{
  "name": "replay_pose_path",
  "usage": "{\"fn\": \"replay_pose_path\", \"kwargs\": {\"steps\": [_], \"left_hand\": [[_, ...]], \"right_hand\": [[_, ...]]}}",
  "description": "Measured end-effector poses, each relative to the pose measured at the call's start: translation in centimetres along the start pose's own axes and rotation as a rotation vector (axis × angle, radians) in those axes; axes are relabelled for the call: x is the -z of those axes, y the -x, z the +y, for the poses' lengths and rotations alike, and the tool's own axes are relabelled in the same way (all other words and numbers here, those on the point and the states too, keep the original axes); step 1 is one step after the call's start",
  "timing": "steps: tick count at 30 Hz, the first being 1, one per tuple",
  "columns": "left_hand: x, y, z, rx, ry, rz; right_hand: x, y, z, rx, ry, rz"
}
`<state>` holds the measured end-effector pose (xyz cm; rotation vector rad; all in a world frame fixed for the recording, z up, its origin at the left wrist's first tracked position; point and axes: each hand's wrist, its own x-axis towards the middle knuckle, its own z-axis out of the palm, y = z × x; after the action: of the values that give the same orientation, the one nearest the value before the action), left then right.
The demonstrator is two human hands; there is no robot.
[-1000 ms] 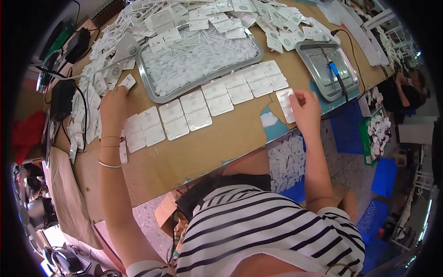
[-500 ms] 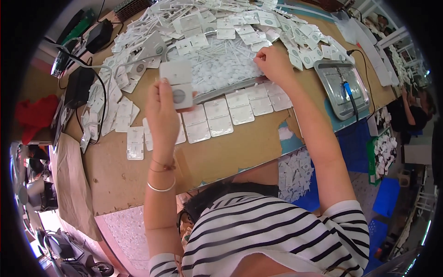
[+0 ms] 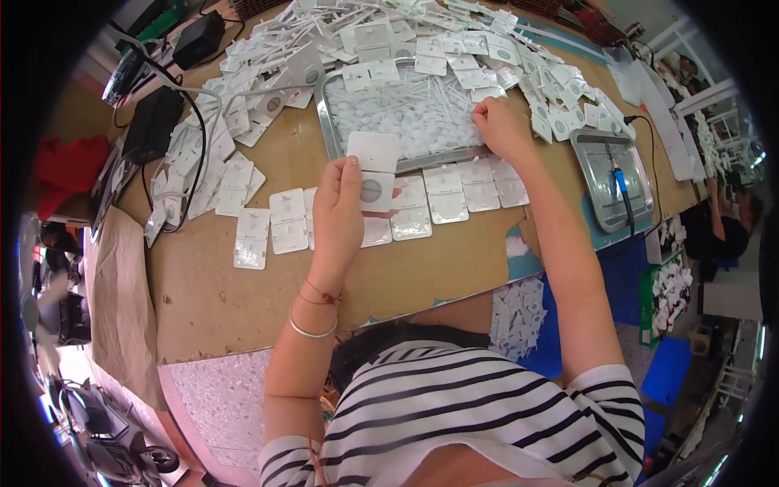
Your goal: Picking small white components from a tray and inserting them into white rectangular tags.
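Observation:
My left hand [image 3: 338, 213] grips a white two-panel plastic piece [image 3: 374, 152], held upright above the table just in front of the tray. A grey oval marks its lower panel. My right hand [image 3: 505, 128] is at the right side of a metal tray [image 3: 329, 130], its fingers bent together; whatever they pinch, if anything, is hidden. Small white plastic parts [image 3: 406, 123] and thin white sticks fill that tray. Similar two-panel pieces [image 3: 411, 221] lie side by side in a row on the table in front of it, partly covered by my left hand.
Heaped white pieces [image 3: 276, 49] surround the tray's back and sides. A second metal tray [image 3: 596, 195] at the right holds a blue-handled tool [image 3: 621, 180] with a dark cord. Black boxes [image 3: 154, 126] and cables stand at the left. A co-worker [image 3: 726, 215] is at the far right.
My left hand has moved right across the row with the white piece, in front of the tray. My right hand stays at the tray's right side, fingers still bent together. The view has shifted slightly.

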<state>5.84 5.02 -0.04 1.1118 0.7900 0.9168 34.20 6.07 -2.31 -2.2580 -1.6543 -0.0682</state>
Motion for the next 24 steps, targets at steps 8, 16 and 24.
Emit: {"fn": "replay_pose_path", "kwargs": {"steps": [8,16,24], "left_hand": [[0.2,0.3,0.0,0.003,-0.005,-0.025],[0.3,0.6,0.2,-0.004,0.021,-0.038],[0.4,0.5,0.2,-0.002,0.033,-0.036]], "right_hand": [[0.1,-0.4,-0.8,-0.061,-0.104,-0.004],[-0.3,-0.5,-0.3,0.004,0.001,-0.067],[0.4,-1.3,-0.7,-0.078,-0.111,-0.246]]}}
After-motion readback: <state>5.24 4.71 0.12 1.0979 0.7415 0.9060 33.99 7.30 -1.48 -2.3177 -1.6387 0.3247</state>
